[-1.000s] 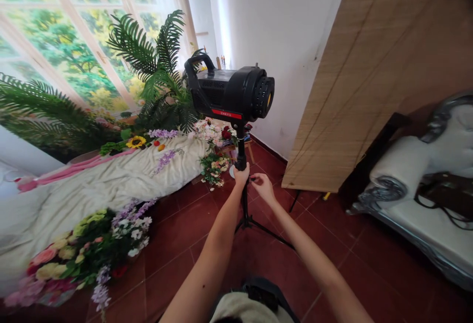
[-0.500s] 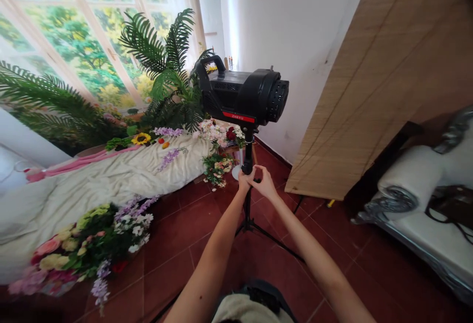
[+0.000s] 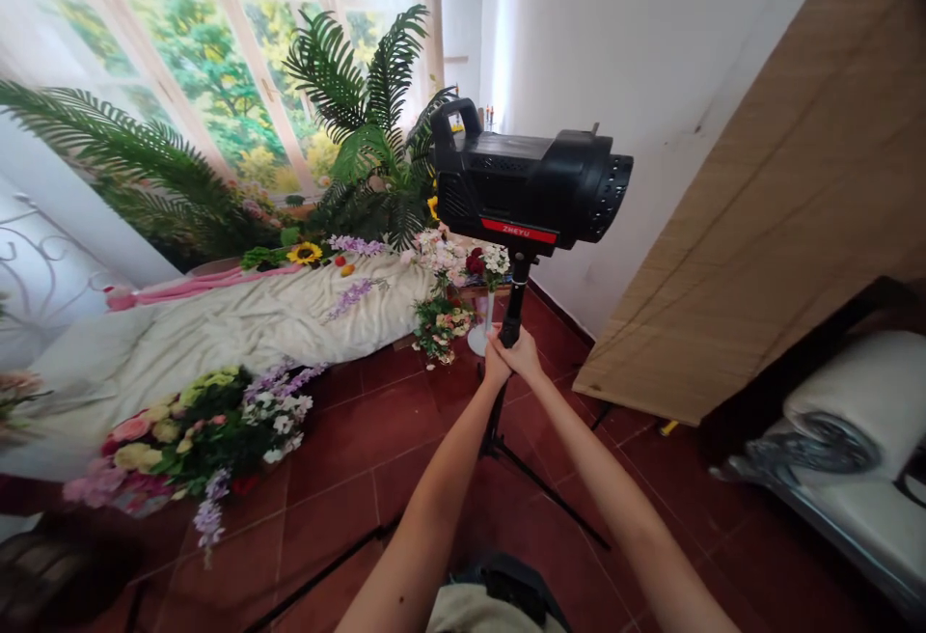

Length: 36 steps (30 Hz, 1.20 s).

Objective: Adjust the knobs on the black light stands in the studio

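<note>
A black studio light point(image 3: 528, 184) with a red label and a top handle sits on a light stand point(image 3: 516, 300). Just under the head's joint, my left hand point(image 3: 496, 359) is closed round the pole from the left. My right hand point(image 3: 524, 353) grips the same pole from the right, against the left hand. Some fingers of both hands are hidden behind the pole and each other. Below them the tripod legs point(image 3: 554, 493) spread over the red tiles.
At the left a low bed with a cream blanket point(image 3: 282, 310) has flower bunches point(image 3: 188, 430) beside it. Palm leaves point(image 3: 362, 83) and a white vase point(image 3: 481, 334) stand behind the light. A bamboo blind point(image 3: 709, 199) leans at the right, near a white sofa point(image 3: 868, 440).
My right hand has gone from a loose pinch beside the pole to a grip round it. The view has turned left, and the light appears larger and farther right, its stand tilted more.
</note>
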Motion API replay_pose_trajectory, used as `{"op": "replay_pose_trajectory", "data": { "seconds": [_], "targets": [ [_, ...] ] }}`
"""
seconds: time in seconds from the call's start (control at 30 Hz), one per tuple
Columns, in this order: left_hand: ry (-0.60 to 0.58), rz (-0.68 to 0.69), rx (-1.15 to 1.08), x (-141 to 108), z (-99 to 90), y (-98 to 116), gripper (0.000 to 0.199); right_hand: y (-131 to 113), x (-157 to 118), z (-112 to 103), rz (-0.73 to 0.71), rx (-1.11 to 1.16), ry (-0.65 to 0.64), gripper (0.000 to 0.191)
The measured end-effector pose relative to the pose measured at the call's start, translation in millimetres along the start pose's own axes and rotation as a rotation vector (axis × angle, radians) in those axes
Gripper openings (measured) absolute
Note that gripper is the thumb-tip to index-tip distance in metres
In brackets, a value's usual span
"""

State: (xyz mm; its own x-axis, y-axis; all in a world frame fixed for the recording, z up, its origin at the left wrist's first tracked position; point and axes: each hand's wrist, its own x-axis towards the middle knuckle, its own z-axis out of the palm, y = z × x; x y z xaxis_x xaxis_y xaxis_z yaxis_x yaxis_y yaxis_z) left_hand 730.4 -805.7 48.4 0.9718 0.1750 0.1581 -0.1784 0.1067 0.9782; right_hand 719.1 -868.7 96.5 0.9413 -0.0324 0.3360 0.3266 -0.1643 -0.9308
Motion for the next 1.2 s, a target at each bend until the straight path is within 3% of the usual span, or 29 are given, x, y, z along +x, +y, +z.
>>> {"op": "replay_pose_trajectory", "data": {
  "seconds": [0.1,0.37,0.77,1.03,1.2],
  "targets": [
    [-0.018,0.089,0.020,-2.0,-0.2,6.0,0.030,0.0,5.4,-2.4,-0.040,0.064,-0.082,0.021],
    [-0.007,0.102,0.112,-6.1,0.1,15.2,0.040,-17.4,17.7,-1.7,-0.086,0.082,-0.014,0.023],
    [0.059,0.143,0.291,-10.5,2.2,13.7,0.035,-108.0,74.9,-10.2,-0.254,-0.027,0.125,0.039],
    [0.032,0.177,0.243,-11.8,2.8,11.6,0.035,-116.2,66.6,-6.5,-0.277,-0.113,0.230,0.041],
    [0.034,0.188,0.233,-14.2,2.7,10.9,0.034,-117.8,52.0,-19.4,-0.305,-0.041,0.078,0.051]
  ]
}}
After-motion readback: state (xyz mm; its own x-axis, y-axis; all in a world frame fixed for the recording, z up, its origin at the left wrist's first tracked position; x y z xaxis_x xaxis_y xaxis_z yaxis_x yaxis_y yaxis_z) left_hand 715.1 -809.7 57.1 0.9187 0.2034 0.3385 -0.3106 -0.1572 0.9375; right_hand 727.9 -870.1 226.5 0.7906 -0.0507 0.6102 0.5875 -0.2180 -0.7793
